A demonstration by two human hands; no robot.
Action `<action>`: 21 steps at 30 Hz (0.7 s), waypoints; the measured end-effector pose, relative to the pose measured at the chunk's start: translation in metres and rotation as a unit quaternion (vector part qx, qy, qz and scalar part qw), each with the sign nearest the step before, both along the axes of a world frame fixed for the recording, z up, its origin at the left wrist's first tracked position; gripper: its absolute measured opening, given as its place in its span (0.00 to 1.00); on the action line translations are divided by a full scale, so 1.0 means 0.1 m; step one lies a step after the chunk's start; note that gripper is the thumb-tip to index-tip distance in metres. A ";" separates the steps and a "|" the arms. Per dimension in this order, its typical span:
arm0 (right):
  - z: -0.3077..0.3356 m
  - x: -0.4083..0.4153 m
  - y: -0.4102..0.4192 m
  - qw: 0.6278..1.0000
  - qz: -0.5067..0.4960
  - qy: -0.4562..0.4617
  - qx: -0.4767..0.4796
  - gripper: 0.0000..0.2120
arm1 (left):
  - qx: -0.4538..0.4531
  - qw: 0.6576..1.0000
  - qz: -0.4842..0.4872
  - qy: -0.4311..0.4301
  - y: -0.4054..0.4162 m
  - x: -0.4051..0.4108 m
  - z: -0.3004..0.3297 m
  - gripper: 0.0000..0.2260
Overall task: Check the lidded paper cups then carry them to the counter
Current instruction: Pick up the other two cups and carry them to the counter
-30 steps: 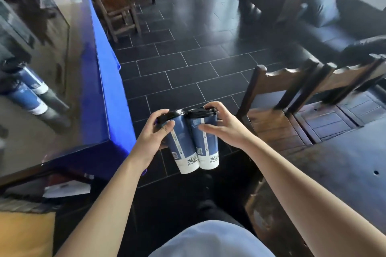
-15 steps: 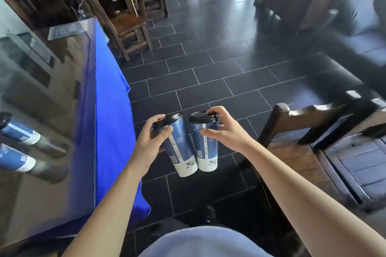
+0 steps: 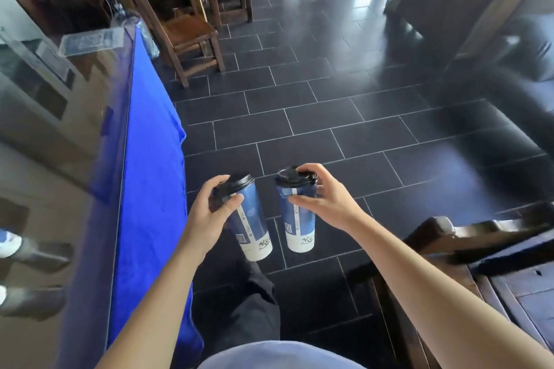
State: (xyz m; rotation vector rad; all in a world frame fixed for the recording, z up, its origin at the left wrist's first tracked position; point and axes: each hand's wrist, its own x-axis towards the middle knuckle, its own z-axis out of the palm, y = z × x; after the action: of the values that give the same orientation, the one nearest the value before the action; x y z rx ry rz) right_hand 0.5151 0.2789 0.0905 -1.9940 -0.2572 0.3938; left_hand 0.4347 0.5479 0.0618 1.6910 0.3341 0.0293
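- Dark tiled floor (image 3: 314, 117) is seen beyond a glass-topped table (image 3: 60, 117) draped in blue cloth (image 3: 150, 174)
- One lidded paper cup (image 3: 251, 219) is pinched near its lid by the left hand (image 3: 209, 213), in mid-air beside the table's right edge
- Another cup (image 3: 299, 219) is gripped likewise by the right hand (image 3: 323, 201), just apart
- Both should be kept upright, with lids pressed, while carried
- No counter can be made out; the cups' contents are hidden

café: wooden chairs (image 3: 192, 36), glass-topped table (image 3: 60, 129)

Open dark tiled floor (image 3: 314, 117) fills frame centre. Blue-draped glass-topped table (image 3: 144, 159) blocks left; wooden chair (image 3: 467, 249) lower right; another wooden chair (image 3: 186, 36) upper centre-left.
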 end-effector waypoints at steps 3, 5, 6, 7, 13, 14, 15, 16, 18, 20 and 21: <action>0.03 0.48 0.33 1.000 0.015 -0.002 0.003 0.25 | 0.057 0.998 -0.001 -0.014 0.28 0.38 -0.05 0.23; 0.08 0.80 0.62 1.000 0.026 -0.002 0.002 0.25 | 0.072 0.997 0.002 -0.015 0.53 0.64 -0.08 0.20; 0.11 0.96 0.77 0.999 0.035 -0.001 -0.003 0.25 | 0.073 0.997 0.008 -0.011 0.64 0.75 -0.09 0.19; 0.14 1.08 0.90 0.999 0.045 -0.004 -0.009 0.25 | 0.073 0.997 0.014 -0.013 0.73 0.84 -0.09 0.19; 0.18 1.87 1.84 0.996 0.090 -0.016 -0.017 0.25 | 0.055 0.993 0.103 -0.027 1.45 1.35 -0.08 0.23; 0.16 1.93 1.99 0.994 0.102 -0.013 -0.022 0.25 | 0.053 0.991 0.120 -0.020 1.55 1.34 -0.09 0.25; 0.14 1.99 2.15 0.992 0.121 -0.014 -0.027 0.25 | 0.056 0.989 0.136 -0.020 1.66 1.32 -0.09 0.26; 0.13 2.05 2.31 0.989 0.141 -0.013 -0.032 0.25 | 0.061 0.986 0.151 -0.021 1.77 1.29 -0.07 0.26; 0.12 2.17 2.66 0.983 0.180 -0.013 -0.034 0.25 | 0.065 0.980 0.184 -0.025 2.00 1.23 -0.05 0.25; 0.10 2.29 3.06 0.974 0.224 -0.015 -0.032 0.25 | 0.060 0.970 0.233 -0.037 2.24 1.14 -0.05 0.27; 0.08 2.34 3.26 0.969 0.244 -0.015 -0.030 0.25 | 0.053 0.964 0.256 -0.043 2.35 1.09 -0.06 0.28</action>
State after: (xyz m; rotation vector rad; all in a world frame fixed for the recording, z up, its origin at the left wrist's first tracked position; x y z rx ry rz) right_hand 0.7487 0.6051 0.0985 -1.9840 -0.7712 0.6883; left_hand 0.5435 0.7831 0.0559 1.6616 0.7082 0.5093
